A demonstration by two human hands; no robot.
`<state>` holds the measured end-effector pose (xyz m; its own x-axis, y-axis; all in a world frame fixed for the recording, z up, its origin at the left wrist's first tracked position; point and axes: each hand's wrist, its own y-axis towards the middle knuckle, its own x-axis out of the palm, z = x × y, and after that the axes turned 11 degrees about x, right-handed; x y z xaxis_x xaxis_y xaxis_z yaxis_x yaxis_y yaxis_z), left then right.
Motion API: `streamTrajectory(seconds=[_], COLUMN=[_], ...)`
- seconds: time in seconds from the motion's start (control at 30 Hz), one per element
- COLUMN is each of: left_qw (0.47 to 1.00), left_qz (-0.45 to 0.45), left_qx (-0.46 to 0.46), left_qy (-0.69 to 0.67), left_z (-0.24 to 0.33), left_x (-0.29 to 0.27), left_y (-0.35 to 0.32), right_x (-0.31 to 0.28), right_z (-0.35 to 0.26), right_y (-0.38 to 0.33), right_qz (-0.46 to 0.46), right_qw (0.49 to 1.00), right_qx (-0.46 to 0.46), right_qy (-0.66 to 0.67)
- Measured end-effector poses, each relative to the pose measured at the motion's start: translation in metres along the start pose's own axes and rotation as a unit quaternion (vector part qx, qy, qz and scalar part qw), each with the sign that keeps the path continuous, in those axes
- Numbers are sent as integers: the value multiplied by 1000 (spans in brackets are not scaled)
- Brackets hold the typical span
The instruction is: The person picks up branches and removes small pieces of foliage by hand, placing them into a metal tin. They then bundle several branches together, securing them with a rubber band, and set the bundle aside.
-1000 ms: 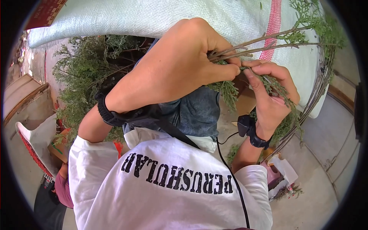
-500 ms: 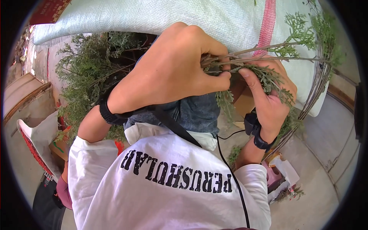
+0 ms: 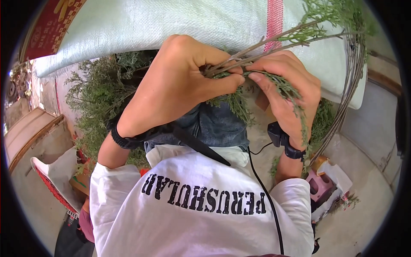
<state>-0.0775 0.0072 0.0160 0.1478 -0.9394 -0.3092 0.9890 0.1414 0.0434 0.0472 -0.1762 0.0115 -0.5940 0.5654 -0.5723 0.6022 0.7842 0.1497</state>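
Over my lap, my left hand [image 3: 182, 79] is closed around a few brown evergreen stems [image 3: 274, 48], pinching them between thumb and fingers. Their bare lengths stick out up and to the right, ending in green scaly foliage [image 3: 329, 10]. Close beside it, my right hand [image 3: 289, 81] is closed, with thumb and forefinger pinching a leafy evergreen sprig [image 3: 280, 83]. That sprig droops over the right palm toward the wrist. More foliage [image 3: 235, 105] hangs down between the hands. The exact point where the fingertips grip the stems is partly hidden.
A white woven sack [image 3: 171, 25] with a pink stripe lies ahead. Long thin stems [image 3: 352, 81] curve along the right. Evergreen branches [image 3: 100, 92] are piled at left. A red printed box [image 3: 49, 30] sits far left, a pink plastic stool [image 3: 321, 186] at lower right.
The view has shifted. Both hands appear slightly further left, still gripping the stems, which now point more steeply upward. The sprig now hangs lower over my right palm.
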Motion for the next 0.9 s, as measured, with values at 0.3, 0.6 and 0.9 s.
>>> streamTrajectory(seconds=[0.3,0.6,0.9], left_qw=[997,992,956], left_qz=[3,-26,126], left_qx=[-45,-28,-121], left_qy=[-55,-121,-237], left_z=[-14,-7,-17], left_x=[-5,-11,-27], left_y=[-2,-11,-36], right_x=[17,-11,-6], right_z=[1,-24,-54], right_y=[2,21,45], right_qz=[25,7,86], right_qw=[1000,991,972], right_qx=[-15,-70,-144], right_qy=[-10,-111,-167])
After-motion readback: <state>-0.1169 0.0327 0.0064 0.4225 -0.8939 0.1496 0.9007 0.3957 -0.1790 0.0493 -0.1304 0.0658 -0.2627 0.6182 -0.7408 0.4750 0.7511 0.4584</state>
